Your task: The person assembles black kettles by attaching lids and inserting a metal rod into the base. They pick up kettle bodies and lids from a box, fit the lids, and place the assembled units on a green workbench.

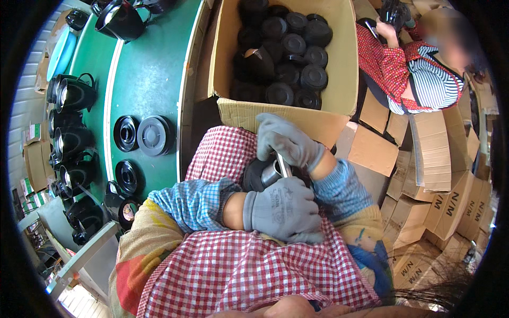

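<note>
Above the apron-covered lap (228, 270) | silver bar (284, 166) between hands, long axis pointing away from body, far end leaning left | right hand (289, 140) at far end, fingers curled; left hand (283, 209) at near end | both grips hidden, cannot tell | silver cylinder (271, 173) just left of bar

Seen from the right hand (289, 142), the carton (340, 63) at 12 o'clock admits entry from above; its near flap (238, 113) and the black round pieces (280, 94) crowding its interior limit access. At 10, bare green tabletop (159, 69) affords passage. Obstacles: at 9, the checked knee (225, 151), then three black discs (155, 136); at 2, a co-worker (435, 82); at 4, cardboard boxes (450, 206).
</note>
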Tool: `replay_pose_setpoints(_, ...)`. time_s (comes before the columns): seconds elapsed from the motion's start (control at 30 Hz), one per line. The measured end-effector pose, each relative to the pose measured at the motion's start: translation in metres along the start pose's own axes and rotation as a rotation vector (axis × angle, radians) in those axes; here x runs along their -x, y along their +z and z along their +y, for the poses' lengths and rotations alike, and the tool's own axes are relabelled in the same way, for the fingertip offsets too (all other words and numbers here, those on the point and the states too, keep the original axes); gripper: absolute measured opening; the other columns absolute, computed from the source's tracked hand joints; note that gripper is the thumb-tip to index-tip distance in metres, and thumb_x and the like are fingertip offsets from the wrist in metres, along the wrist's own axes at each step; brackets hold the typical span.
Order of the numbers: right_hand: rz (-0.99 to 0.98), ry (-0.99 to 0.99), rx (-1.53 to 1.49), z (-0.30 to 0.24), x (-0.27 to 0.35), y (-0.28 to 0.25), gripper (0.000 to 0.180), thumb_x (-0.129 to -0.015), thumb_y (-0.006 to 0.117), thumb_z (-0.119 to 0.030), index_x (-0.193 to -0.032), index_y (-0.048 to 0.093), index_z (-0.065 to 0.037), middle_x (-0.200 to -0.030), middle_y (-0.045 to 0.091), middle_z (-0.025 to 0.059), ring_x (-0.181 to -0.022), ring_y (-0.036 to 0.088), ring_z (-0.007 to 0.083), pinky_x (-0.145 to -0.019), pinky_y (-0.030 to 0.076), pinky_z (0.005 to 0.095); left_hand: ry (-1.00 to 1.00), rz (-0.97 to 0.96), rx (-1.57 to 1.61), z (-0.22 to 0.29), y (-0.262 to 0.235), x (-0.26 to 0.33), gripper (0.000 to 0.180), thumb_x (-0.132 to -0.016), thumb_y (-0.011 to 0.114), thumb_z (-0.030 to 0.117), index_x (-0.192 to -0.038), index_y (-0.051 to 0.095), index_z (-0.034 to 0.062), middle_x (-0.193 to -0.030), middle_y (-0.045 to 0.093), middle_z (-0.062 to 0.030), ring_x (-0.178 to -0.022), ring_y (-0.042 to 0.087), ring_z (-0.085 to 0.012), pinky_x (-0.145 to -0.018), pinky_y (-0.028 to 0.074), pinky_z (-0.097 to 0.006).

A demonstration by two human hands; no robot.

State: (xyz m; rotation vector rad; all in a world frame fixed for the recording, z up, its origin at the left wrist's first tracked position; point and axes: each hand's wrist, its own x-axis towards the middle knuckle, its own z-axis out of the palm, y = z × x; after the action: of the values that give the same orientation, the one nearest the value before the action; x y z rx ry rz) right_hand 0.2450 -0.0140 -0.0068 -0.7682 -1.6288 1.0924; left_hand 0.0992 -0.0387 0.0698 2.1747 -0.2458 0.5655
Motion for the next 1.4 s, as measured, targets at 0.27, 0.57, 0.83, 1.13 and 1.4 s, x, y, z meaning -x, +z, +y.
replay_pose_setpoints(0.27,0.092,0.345,0.755,-0.090,0.072,-0.005,0.054,-0.085,0.064,-0.066,-0.090,0.074,-0.012,-0.076,0.064,0.0069,-0.075,0.061,0.0272,-0.075,0.046,0.0404,0.166,0.245,0.970,-0.038,-0.040,0.056,0.028,-0.093,0.072,0.022,-0.070,0.066,0.0071,-0.064,0.061,-0.0039,-0.067,0.063,-0.0236,-0.081,0.054,-0.047)
replay_pose_setpoints(0.57,0.568,0.656,0.106,-0.042,0.066,-0.040,0.034,-0.094,0.073,-0.037,-0.104,0.072,-0.004,-0.084,0.070,0.0041,-0.078,0.065,0.0134,-0.070,0.052,0.0273,-0.185,0.210,-0.228,-0.006,-0.111,0.114,0.025,-0.086,0.067,0.013,-0.109,0.069,0.0036,-0.111,0.068,-0.0138,-0.103,0.065,-0.0319,-0.092,0.051,-0.047)
replay_pose_setpoints(0.83,0.996,0.756,-0.205,-0.013,0.096,-0.030,0.030,-0.100,0.068,-0.031,-0.109,0.065,-0.003,-0.078,0.064,0.0014,-0.063,0.055,0.0080,-0.058,0.046,0.0223,-0.013,-0.737,-0.696,0.004,-0.039,0.151,0.022,-0.089,0.058,0.026,-0.102,0.072,0.0160,-0.111,0.067,-0.0029,-0.131,0.051,-0.0270,-0.117,0.032,-0.053)
replay_pose_setpoints(1.13,0.740,0.703,0.085,0.018,-0.001,-0.038,0.020,-0.102,0.064,-0.024,-0.111,0.065,-0.006,-0.076,0.062,-0.0012,-0.059,0.052,0.0036,-0.053,0.041,0.0185,-0.473,-0.166,-0.437,0.029,-0.129,0.178,0.040,-0.067,0.083,0.024,-0.102,0.070,0.0089,-0.117,0.064,-0.0117,-0.108,0.063,-0.0337,-0.084,0.055,-0.041)
replay_pose_setpoints(1.4,0.170,0.567,0.739,0.088,-0.189,0.087,0.035,-0.098,0.058,-0.045,-0.111,0.072,-0.016,-0.104,0.071,0.0213,-0.100,0.068,0.0413,-0.084,0.054,0.0483,-0.765,1.181,0.249,0.003,-0.322,0.266,0.035,-0.096,0.073,0.032,-0.117,0.063,0.0065,-0.106,0.063,0.0006,-0.092,0.058,-0.0092,-0.082,0.052,-0.030)
